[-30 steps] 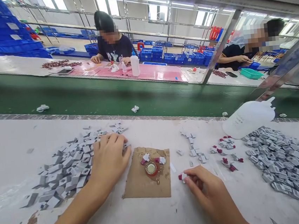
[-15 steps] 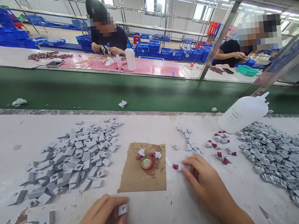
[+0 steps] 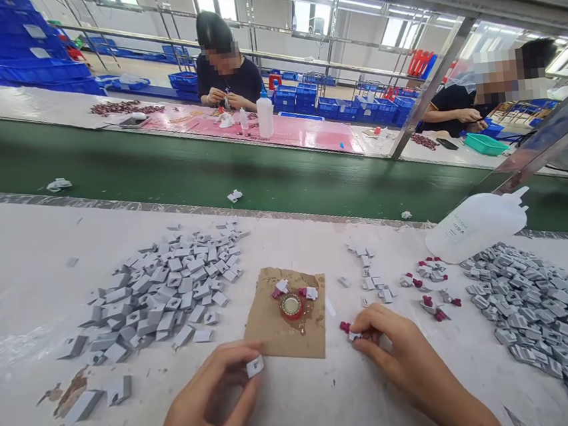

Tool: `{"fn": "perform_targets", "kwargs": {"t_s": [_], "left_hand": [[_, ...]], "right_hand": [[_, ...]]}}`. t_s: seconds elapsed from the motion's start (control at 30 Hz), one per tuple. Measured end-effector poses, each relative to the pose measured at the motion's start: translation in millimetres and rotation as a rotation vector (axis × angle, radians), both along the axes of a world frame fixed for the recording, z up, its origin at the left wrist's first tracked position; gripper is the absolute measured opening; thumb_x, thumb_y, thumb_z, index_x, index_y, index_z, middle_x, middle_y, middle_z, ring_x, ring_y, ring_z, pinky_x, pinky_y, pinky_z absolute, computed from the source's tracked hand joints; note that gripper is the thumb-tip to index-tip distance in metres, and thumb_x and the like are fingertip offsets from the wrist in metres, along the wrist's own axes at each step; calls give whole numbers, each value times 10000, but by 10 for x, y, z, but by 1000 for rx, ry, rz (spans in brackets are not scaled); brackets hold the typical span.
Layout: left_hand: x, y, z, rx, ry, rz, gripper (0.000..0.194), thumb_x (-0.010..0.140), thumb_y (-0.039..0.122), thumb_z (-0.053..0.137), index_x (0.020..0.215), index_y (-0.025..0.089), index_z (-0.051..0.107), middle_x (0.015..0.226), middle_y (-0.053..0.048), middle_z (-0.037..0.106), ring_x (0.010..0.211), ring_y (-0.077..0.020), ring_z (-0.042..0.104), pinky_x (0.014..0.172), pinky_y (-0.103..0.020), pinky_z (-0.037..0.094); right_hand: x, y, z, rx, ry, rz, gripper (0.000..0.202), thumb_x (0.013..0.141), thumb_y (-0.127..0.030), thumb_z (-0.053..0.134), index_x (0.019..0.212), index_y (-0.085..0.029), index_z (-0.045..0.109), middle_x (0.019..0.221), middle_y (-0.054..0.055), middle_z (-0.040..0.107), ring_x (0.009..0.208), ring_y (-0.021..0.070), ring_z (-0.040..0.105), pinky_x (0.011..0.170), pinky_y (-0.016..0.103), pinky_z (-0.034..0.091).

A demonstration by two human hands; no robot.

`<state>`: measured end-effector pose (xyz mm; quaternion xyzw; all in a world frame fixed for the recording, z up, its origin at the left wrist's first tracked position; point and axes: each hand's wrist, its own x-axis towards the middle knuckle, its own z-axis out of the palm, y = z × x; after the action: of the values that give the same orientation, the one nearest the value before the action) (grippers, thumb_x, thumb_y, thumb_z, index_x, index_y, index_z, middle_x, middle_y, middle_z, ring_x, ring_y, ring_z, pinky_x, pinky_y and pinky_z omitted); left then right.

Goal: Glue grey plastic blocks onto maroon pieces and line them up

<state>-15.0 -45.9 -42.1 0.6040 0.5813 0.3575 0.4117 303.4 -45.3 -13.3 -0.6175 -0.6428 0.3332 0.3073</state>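
Easy fumble here tbh
Left hand [image 3: 206, 401] pinches a gray block [image 3: 254, 366] at the cardboard's [image 3: 271, 345] 7 o'clock; right hand [image 3: 403, 355] pinches a maroon-and-gray piece [image 3: 346, 327] at 4; loose pressure could drop either; a stray knuckle might smear the wet patch [image 3: 316, 312]

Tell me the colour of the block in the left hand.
Light grey: the block shows best in the head view.
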Motion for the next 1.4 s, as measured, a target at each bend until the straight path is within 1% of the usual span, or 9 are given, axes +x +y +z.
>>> {"fn": "perform_targets", "kwargs": {"t_s": [0.17,0.3,0.53,0.67,0.83,0.93,1.0,1.13,1.4], "left_hand": [[48,65,12,24,-44,-89,230,997,474,726,1160,327,796,1053,-36,827,924,-235,795,842,-262,669],[152,80,63,58,-76,-92,223,1012,433,710,1177,311,799,1159,-51,807,997,-239,791,890,-287,672],[311,202,189,73,-162,-45,169,979,380,732,1101,281,794,1041,-37,819,904,-219,802,824,-280,684],[355,240,228,35,-217,-43,181,983,390,725,1109,280,793,1111,-51,821,966,-234,807,854,-302,689],[401,340,350,-16,-260,-52,204,971,410,739,1106,268,796,1141,-68,826,997,-256,802,888,-349,690],[459,423,444,-78,-340,-46,236,945,428,777,1113,264,791,1134,-68,841,1031,-263,807,934,-362,684],[518,475,493,-131,-417,-62,260,926,440,802,1107,255,790,1133,-73,851,1054,-269,810,960,-367,679],[640,535,541,-185,-516,-93,291,907,443,826,1103,231,792,1114,-87,863,1044,-274,816,958,-374,675],[684,522,548,-189,-536,-101,251,915,433,831,1085,249,820,1135,-72,861,1059,-265,814,937,-342,668]], "right_hand": [[-213,65,182,63,100,-7,157,1017,-280,648,1027,-286,805,963,25,788,854,228,711,785,356,569],[-507,284,302,149,211,26,200,1025,-246,642,1080,-270,833,1071,39,853,977,235,776,849,348,606],[-685,486,209,241,130,97,243,1007,-159,611,1058,-225,839,1011,61,870,904,234,804,802,359,616],[-675,475,211,231,130,100,244,1001,-171,611,1041,-221,846,999,61,866,916,235,800,813,368,611],[-671,463,257,156,198,42,223,978,-227,644,1006,-236,865,966,60,860,898,247,788,818,393,610],[-651,460,280,-11,477,-41,158,940,-338,768,1014,-252,878,1035,63,879,986,263,818,902,397,644],[-631,454,280,-114,692,-84,201,883,-410,869,1011,-255,883,1057,67,891,1012,265,832,931,381,657],[-606,425,259,-176,925,-114,292,808,-476,969,984,-257,891,1011,64,898,946,239,838,923,344,661],[-606,394,292,-180,869,-120,306,800,-502,981,973,-261,906,1050,81,895,1046,278,840,967,362,663]]}}
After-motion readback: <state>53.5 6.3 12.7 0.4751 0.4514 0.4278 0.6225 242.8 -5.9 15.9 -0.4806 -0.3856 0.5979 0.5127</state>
